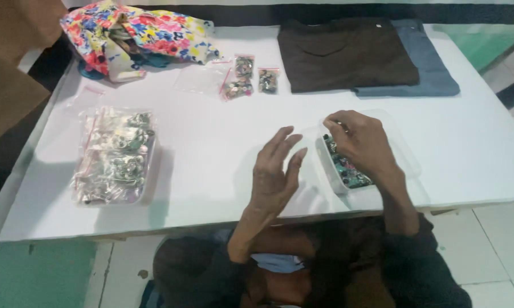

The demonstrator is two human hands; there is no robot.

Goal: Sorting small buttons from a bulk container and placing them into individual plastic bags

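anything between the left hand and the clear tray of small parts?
Nothing visible. The left hand is raised, fingers spread, beside the clear plastic tray of small dark parts; only bare white table lies between. The right hand is over the tray.

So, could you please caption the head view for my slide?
Right hand picks in a clear tub of small parts; left hand hovers open.

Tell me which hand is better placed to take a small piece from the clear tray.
Probably the right. The right hand is already over the clear tray, fingertips curled above the small dark pieces. The left hand is raised, fingers spread, beside the tray, over the white table.
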